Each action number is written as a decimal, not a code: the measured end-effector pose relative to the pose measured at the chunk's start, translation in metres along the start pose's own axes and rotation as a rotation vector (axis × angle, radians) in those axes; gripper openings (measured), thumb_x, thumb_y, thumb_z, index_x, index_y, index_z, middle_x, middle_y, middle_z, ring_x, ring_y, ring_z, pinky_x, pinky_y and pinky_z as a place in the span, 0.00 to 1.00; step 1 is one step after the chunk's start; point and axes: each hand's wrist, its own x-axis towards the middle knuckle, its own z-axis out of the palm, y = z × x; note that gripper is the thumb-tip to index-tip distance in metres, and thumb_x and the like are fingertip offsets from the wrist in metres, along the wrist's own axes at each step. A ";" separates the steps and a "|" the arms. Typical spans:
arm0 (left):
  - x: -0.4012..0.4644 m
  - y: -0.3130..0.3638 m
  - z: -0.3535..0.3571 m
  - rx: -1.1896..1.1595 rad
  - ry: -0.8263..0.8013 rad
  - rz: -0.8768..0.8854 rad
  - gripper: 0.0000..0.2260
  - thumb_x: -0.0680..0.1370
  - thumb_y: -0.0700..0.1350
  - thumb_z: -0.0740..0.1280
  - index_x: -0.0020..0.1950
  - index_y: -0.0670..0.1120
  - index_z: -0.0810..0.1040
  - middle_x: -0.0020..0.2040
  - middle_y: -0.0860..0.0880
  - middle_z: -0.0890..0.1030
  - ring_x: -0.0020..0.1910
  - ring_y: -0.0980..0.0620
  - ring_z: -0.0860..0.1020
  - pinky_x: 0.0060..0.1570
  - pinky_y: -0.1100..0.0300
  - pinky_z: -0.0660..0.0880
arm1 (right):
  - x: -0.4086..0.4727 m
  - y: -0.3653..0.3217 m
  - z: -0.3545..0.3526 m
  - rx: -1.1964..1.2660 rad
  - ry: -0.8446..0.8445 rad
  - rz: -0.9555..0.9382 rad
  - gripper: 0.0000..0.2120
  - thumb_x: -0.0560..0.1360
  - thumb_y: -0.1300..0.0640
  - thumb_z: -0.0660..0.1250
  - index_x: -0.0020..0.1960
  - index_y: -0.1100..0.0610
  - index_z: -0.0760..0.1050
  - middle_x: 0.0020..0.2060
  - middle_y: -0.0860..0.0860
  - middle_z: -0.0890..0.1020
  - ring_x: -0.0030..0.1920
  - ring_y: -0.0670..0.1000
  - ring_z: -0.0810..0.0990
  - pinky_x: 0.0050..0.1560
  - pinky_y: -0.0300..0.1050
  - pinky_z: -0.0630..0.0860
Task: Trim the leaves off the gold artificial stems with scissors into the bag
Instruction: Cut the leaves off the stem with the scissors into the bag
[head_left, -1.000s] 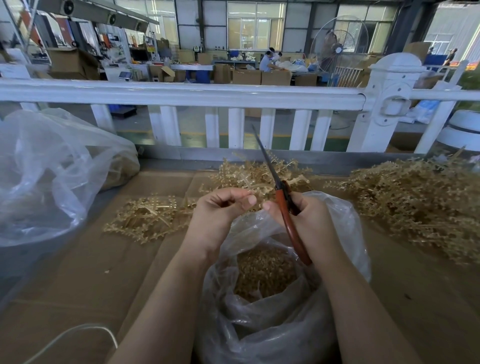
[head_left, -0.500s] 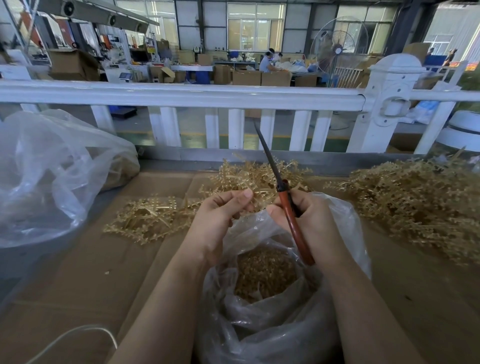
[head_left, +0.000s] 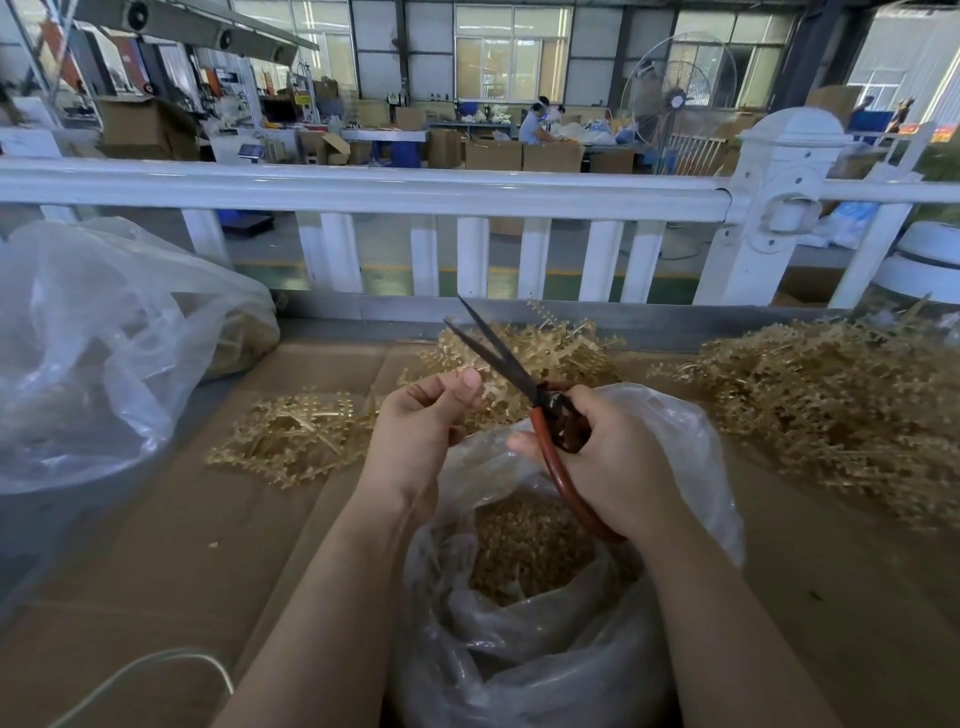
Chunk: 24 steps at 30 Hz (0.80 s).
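Note:
My right hand (head_left: 608, 457) grips red-handled scissors (head_left: 545, 410) over the clear plastic bag (head_left: 691, 467); the dark blades are spread apart and point up and away. My left hand (head_left: 421, 431) is raised beside the blades with thumb and fingers pinched together; whether a small gold stem piece sits between them I cannot tell. Cut gold leaves (head_left: 524, 545) lie heaped inside the bag. Gold stems (head_left: 550, 353) lie just behind my hands.
A flat pile of gold stems (head_left: 291, 436) lies left on the cardboard table (head_left: 171, 545), a large heap (head_left: 841, 405) right. A big clear bag (head_left: 93, 343) stands at the left. A white railing (head_left: 363, 189) borders the far edge. A white cord (head_left: 171, 660) lies at front left.
The scissor blades have opened from closed. My left hand has lifted slightly, its fingers uncurling toward a pinch near the blades.

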 end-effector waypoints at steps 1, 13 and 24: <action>0.000 0.000 0.000 -0.008 0.009 -0.001 0.11 0.75 0.48 0.71 0.34 0.48 0.80 0.32 0.52 0.74 0.33 0.56 0.66 0.39 0.58 0.64 | 0.000 0.000 0.001 -0.036 0.002 -0.016 0.33 0.58 0.15 0.58 0.48 0.39 0.74 0.43 0.34 0.80 0.46 0.33 0.77 0.39 0.33 0.72; -0.001 0.002 -0.003 -0.272 -0.139 -0.220 0.07 0.73 0.47 0.68 0.36 0.48 0.76 0.32 0.52 0.75 0.32 0.56 0.70 0.38 0.62 0.68 | 0.001 0.006 0.002 -0.223 0.022 -0.087 0.33 0.63 0.19 0.56 0.48 0.47 0.73 0.39 0.41 0.79 0.41 0.42 0.78 0.37 0.30 0.72; 0.001 0.002 -0.007 -0.256 -0.117 -0.130 0.04 0.70 0.45 0.70 0.36 0.48 0.79 0.33 0.52 0.78 0.32 0.58 0.72 0.38 0.65 0.70 | 0.003 0.008 0.003 -0.236 0.020 -0.070 0.32 0.63 0.19 0.60 0.44 0.46 0.74 0.37 0.40 0.79 0.38 0.40 0.77 0.35 0.32 0.71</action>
